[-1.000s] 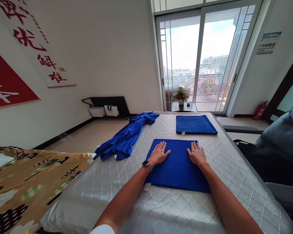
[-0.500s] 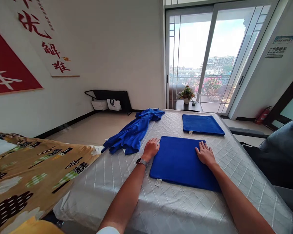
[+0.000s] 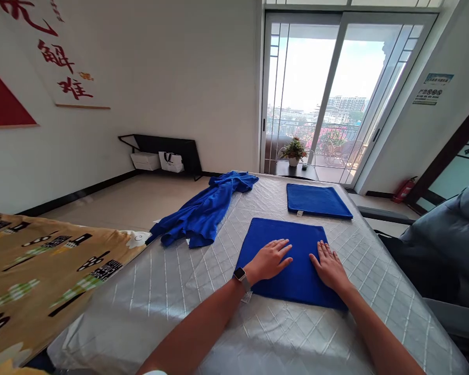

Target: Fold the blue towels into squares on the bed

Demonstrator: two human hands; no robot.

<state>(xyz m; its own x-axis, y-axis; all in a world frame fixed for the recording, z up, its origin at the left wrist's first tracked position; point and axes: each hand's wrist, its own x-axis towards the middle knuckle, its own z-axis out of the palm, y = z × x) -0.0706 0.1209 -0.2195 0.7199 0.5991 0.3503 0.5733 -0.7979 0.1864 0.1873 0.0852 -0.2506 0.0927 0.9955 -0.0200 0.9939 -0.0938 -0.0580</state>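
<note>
Two unclenched hands, left hand [image 3: 268,261] and right hand [image 3: 330,268], grip nothing over the folded rectangular blue cloth [image 3: 301,278], near on the silver quilted mattress [image 3: 172,286]; likely light, limp, best held by left and right edges.

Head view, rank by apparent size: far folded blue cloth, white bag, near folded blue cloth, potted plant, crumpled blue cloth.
1. Near folded blue cloth
2. Crumpled blue cloth
3. Far folded blue cloth
4. Potted plant and white bag: too alike to rank

Square dark-faced watch [image 3: 239,273], grey band [image 3: 244,284], white sleeve edge [image 3: 155,372], bare forearms [image 3: 203,320]
</note>
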